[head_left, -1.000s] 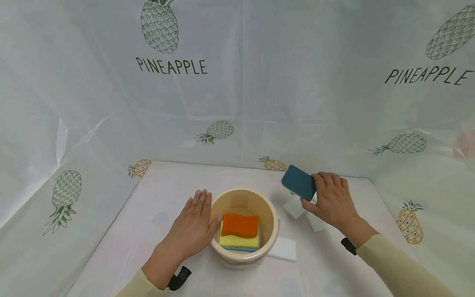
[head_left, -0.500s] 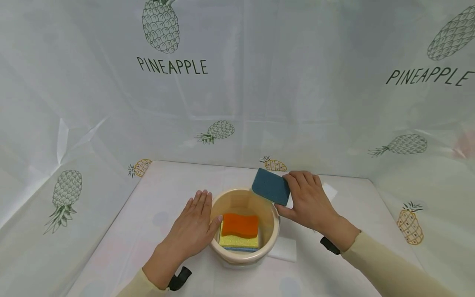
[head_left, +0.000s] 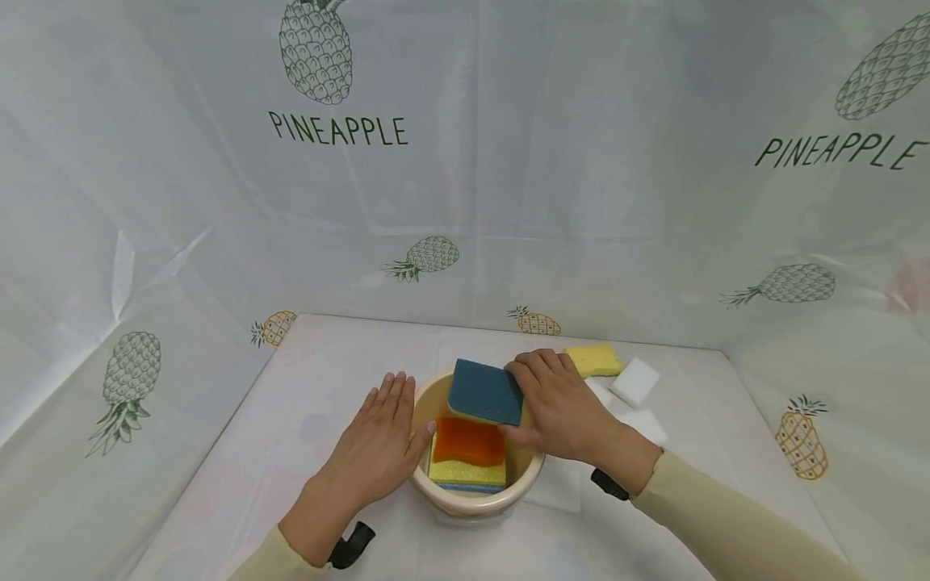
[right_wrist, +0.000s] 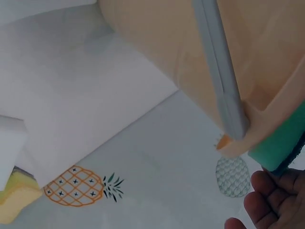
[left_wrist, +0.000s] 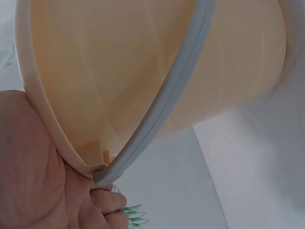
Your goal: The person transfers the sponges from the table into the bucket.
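Note:
A cream bucket (head_left: 479, 507) with a grey handle (left_wrist: 164, 95) stands on the table. Inside lie a wavy orange sponge (head_left: 468, 444) and, beneath it, a yellow sponge (head_left: 465, 474) with a blue layer. My left hand (head_left: 378, 452) rests against the bucket's left rim, fingers straight, thumb at the rim. Between thumb and fingers, my right hand (head_left: 563, 411) pinches a scouring sponge (head_left: 485, 391) with a dark blue top, held tilted over the bucket's far right part. Green foam shows below its dark layer in the right wrist view. The bucket's far right rim is partly hidden.
Right of the bucket lie a yellow sponge (head_left: 596, 360) and several white sponge blocks, one white block (head_left: 635, 381) beside the yellow sponge. A flat white block (head_left: 558, 486) sits close to the bucket's right side. A pineapple-print sheet (head_left: 552, 202) hangs behind and at the sides.
My right hand has carried the scouring sponge leftward from above the white blocks to over the bucket, uncovering the yellow sponge at the back. My left hand has stayed at the rim.

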### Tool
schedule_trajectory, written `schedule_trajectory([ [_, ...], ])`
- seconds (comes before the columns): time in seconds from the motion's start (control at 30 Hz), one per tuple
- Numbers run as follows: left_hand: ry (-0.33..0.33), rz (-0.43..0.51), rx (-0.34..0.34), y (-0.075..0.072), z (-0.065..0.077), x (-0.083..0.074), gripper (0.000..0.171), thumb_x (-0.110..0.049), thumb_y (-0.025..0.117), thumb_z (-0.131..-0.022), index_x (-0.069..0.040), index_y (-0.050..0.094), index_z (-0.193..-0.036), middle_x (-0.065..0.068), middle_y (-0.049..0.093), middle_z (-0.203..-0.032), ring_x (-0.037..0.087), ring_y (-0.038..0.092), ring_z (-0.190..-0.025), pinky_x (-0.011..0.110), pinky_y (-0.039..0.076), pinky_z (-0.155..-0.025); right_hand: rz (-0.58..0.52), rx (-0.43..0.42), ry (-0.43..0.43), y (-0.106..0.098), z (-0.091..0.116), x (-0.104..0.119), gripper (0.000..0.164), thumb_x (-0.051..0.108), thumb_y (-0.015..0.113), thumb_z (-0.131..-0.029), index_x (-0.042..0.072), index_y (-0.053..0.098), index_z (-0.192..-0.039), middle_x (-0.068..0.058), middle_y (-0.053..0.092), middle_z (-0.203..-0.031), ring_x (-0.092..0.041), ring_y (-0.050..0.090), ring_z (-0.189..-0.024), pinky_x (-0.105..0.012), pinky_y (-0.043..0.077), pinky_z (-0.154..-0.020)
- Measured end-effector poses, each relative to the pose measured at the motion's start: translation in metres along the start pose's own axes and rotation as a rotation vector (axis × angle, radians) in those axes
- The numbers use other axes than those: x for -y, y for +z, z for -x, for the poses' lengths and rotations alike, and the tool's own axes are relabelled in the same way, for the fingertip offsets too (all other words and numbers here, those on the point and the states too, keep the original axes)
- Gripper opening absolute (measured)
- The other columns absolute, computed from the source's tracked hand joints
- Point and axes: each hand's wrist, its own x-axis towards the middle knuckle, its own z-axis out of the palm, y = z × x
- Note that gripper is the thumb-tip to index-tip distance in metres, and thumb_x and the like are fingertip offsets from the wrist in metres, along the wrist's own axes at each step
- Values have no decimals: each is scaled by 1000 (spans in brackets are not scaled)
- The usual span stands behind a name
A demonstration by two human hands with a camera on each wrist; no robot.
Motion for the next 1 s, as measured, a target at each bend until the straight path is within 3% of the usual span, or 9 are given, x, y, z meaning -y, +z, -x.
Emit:
schedule_trajectory([
  [0.47,11,2,3,1,-1,1,80,-50,45,-111,8,28,-163,26,28,-171,41,20,-162,57,21,-131,-27,181,-43,8,-8,10,75,64,71,-87,8,62,-135,-4,63,-130,-24,52,-120,-42,47,-97],
  [1.0,9,14,-7,2,0,1,80,-50,46,-111,8,28,-163,25,28,-170,41,20,-162,57,22,-131,-8,228,-47,11,-14,11,80,68,74,-85,10,62,-140,-3,63,-133,-24,51,-122,-42,46,-99],
])
